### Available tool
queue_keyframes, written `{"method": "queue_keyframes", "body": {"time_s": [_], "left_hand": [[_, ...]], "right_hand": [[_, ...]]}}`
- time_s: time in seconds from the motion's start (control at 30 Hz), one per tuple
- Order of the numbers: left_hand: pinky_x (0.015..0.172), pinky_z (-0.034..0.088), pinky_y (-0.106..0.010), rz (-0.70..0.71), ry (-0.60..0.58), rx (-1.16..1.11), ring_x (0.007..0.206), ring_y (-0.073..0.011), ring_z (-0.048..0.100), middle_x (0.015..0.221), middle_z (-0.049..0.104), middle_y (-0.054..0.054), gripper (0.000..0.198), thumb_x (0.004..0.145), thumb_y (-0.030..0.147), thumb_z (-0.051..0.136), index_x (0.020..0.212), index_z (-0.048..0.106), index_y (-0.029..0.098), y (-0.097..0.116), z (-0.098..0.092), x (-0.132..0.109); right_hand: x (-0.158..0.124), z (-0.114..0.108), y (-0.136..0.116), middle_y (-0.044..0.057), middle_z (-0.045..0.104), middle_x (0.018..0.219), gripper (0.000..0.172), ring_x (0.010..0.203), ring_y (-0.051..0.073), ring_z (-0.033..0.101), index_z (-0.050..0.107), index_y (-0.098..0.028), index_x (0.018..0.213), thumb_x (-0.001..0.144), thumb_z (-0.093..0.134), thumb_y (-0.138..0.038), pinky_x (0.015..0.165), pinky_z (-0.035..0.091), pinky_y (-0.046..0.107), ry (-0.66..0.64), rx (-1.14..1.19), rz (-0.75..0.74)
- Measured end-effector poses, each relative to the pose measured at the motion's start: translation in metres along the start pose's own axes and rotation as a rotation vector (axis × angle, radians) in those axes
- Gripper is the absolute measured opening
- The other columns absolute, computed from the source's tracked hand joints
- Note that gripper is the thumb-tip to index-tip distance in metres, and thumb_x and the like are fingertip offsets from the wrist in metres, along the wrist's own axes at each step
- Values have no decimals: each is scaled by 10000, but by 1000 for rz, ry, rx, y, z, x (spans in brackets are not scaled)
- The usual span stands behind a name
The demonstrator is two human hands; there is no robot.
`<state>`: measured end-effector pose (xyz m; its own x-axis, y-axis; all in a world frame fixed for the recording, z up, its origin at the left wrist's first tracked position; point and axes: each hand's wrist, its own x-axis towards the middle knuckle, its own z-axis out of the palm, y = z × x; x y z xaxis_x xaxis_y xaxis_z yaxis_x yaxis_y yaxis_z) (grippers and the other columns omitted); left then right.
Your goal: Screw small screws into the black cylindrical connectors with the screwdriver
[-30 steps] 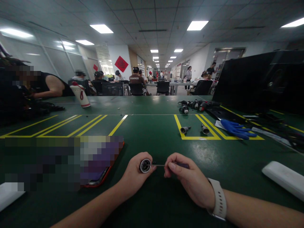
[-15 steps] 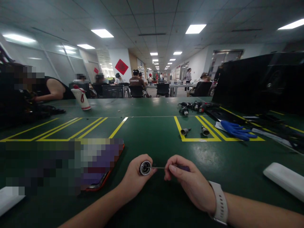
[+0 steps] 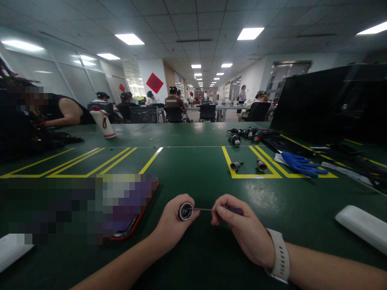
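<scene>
My left hand (image 3: 177,219) is closed around a round metal part (image 3: 185,211) with a hollow end, its opening facing me. In my right hand (image 3: 234,219), wearing a pale watch strap at the wrist, is a screwdriver (image 3: 236,210) with a dark purple handle. Its thin shaft (image 3: 204,209) points left and reaches the metal part; whether the tip goes inside or passes across the mouth I cannot tell. Both hands are just above the green table (image 3: 208,257). Beyond my right hand lie two similar cup-shaped metal parts, one on the left (image 3: 235,165) and one on the right (image 3: 261,165).
At the right lie a blue glove (image 3: 302,164) and a white rounded object (image 3: 365,227). Black connectors with cables (image 3: 242,135) are farther back. A red-edged device (image 3: 140,217), partly blurred out, lies left. A white cup (image 3: 103,123) stands near a person (image 3: 66,110) at the far left.
The screwdriver's shaft has tilted slightly, its handle end now a little lower than its tip. Both hands keep their grips and have barely moved.
</scene>
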<state>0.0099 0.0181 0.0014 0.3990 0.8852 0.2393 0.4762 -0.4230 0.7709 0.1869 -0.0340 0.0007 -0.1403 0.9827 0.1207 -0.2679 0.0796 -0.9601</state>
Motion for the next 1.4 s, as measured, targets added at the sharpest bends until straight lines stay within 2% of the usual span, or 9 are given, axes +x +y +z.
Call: {"method": "queue_keyframes", "body": {"time_s": [0.13,0.33,0.53,0.63,0.93,1.2,1.4], "left_hand": [[553,364,-247,31,14,83,612,-152,485,595,488,31,132,682,199,591,594,493,190,0,0,0],[557,367,-244,43,7,25,606,-141,472,615,478,31,143,684,199,587,605,468,189,-3,1,0],[565,361,-249,40,1,41,602,-139,461,615,464,37,136,686,198,578,612,465,187,-3,1,1],[574,363,-252,21,7,105,613,-143,478,627,487,35,125,691,194,579,613,481,186,-1,1,2],[570,354,-262,-24,6,255,634,-162,508,672,551,20,96,729,224,561,650,518,193,-4,0,1],[594,360,-283,-99,-43,353,703,-198,543,740,588,-3,125,693,285,624,717,543,194,2,-1,2],[658,408,-334,-58,-75,377,766,-226,550,823,602,-42,177,722,316,585,843,550,192,6,-4,2]], "right_hand": [[0,2,-2,6,579,692,124,699,150,510,618,-165,766,806,605,-281,693,374,293,-36,-56,21],[4,2,-3,7,586,666,95,659,139,530,606,-152,741,781,609,-238,679,393,289,-47,213,145],[5,0,-1,7,589,649,90,638,132,536,610,-145,739,781,606,-225,665,402,281,-70,275,158],[7,-2,0,6,587,633,94,621,131,536,610,-145,739,783,598,-228,651,404,281,-46,286,161],[11,-7,0,-28,525,526,141,522,113,465,585,-158,661,753,599,-264,563,381,267,138,245,167],[12,-9,1,-33,500,531,149,527,112,445,570,-166,654,754,588,-275,562,377,268,184,217,155],[13,-8,2,-29,503,542,140,526,112,445,580,-158,668,746,601,-272,555,372,268,143,194,154]]}}
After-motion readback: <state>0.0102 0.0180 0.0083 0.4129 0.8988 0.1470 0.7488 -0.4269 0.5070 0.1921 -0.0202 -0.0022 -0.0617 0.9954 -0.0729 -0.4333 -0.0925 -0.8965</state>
